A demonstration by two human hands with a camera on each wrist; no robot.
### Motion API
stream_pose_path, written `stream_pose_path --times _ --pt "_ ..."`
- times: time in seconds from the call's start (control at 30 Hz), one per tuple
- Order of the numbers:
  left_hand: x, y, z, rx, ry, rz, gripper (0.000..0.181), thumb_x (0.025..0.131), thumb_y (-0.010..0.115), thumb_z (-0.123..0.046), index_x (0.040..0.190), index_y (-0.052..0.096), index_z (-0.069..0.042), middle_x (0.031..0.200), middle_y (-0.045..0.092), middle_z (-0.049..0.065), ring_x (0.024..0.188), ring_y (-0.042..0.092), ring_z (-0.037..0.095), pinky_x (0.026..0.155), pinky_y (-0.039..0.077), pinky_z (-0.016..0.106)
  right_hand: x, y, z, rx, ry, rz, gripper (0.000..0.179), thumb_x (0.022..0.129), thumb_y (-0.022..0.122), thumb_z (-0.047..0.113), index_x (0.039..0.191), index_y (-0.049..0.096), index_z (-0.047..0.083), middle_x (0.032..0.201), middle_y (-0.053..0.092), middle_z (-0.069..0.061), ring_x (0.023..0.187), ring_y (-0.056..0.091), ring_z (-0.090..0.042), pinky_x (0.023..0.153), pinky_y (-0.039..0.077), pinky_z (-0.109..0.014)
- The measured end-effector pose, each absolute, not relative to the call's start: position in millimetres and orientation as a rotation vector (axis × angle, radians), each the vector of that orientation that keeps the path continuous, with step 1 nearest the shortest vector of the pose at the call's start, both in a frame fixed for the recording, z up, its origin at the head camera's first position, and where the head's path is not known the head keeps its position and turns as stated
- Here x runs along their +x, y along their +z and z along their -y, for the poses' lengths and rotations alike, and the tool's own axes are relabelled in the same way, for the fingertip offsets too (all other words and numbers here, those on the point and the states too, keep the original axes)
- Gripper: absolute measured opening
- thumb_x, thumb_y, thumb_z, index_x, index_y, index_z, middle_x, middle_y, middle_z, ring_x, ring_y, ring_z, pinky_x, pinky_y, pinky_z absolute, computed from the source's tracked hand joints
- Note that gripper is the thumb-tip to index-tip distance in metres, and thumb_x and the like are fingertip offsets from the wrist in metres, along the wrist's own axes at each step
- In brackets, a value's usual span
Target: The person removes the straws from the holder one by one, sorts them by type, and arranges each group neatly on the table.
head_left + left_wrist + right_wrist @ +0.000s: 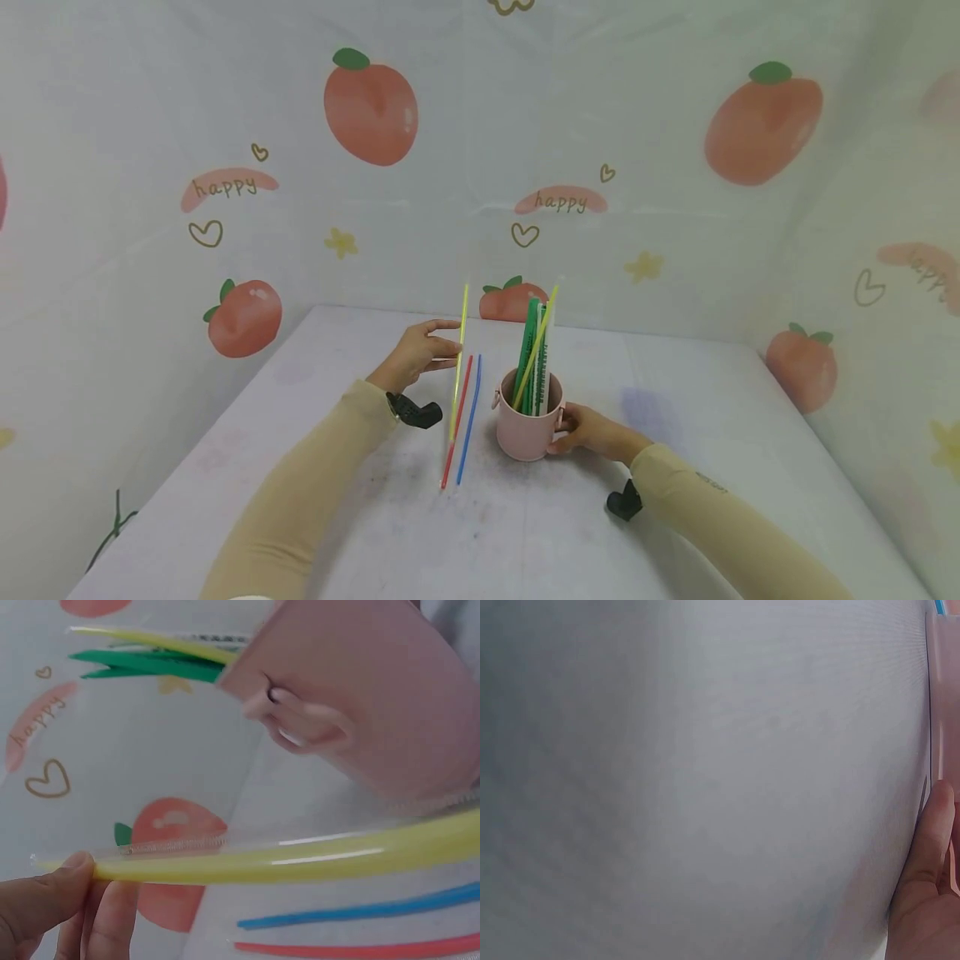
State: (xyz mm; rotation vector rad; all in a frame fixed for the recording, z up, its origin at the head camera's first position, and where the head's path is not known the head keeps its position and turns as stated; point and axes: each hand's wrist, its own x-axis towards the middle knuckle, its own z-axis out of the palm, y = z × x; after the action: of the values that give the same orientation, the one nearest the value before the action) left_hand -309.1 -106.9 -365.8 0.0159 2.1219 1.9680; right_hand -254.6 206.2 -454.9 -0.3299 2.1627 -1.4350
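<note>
My left hand (420,354) pinches a yellow straw (300,864) in a clear plastic sleeve, thumb and fingers near its far end. The straw stands tilted over the table, its lower end overlapping a red straw (458,429) in the head view. Beside the red one lies a blue straw (470,421). To their right stands a small pink bucket (525,437) with side handles. Inside it are several green sticks (526,346), a white printed strip (543,367) and another yellow straw (536,352). My right hand (596,433) grips the bucket's right side, thumb low on its wall.
Pale cloth covers the table (525,533). Behind and at both sides hangs a white curtain (450,233) printed with red fruit, hearts and "happy". A dark green cord (116,527) shows at the table's left edge.
</note>
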Motion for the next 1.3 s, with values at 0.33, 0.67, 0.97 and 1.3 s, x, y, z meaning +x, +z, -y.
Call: stream_pose_path --times 0.33,0.67,0.97,1.3 --pt "-309 -396 112 -0.055 1.900 -2.166 0.049 0.087 0.068 0.002 0.134 0.056 -0.007 0.104 0.067 0.018 0.082 0.065 0.017 0.082 0.059 0.034 -256 -455 -207 -0.338 -1.427 -2.163 0.069 0.080 0.078 0.007 0.138 0.043 -0.004 0.126 0.058 -0.016 0.118 0.051 -0.026 0.111 0.034 -0.050" --pt "-307 -419 114 -0.132 1.840 -2.195 0.047 0.087 0.068 0.004 0.132 0.058 -0.005 0.101 0.067 0.016 0.082 0.066 0.018 0.077 0.060 0.032 -255 -454 -205 -0.316 -1.430 -2.164 0.070 0.080 0.078 0.007 0.139 0.043 -0.004 0.129 0.057 -0.017 0.121 0.049 -0.028 0.113 0.030 -0.053" --pt "-307 -431 113 -0.189 1.761 -2.229 0.046 0.085 0.067 0.007 0.130 0.059 -0.002 0.096 0.066 0.015 0.076 0.064 0.015 0.068 0.059 0.027 -256 -456 -207 -0.333 -1.437 -2.162 0.069 0.080 0.078 0.007 0.138 0.043 -0.005 0.128 0.058 -0.017 0.119 0.051 -0.026 0.112 0.032 -0.051" --pt "-305 -441 111 -0.226 1.610 -2.335 0.045 0.082 0.070 0.007 0.125 0.062 -0.001 0.091 0.070 0.015 0.059 0.063 0.011 0.056 0.057 0.025 -255 -455 -205 -0.294 -1.418 -2.183 0.071 0.079 0.079 0.007 0.139 0.043 -0.004 0.129 0.057 -0.018 0.121 0.049 -0.029 0.113 0.031 -0.053"
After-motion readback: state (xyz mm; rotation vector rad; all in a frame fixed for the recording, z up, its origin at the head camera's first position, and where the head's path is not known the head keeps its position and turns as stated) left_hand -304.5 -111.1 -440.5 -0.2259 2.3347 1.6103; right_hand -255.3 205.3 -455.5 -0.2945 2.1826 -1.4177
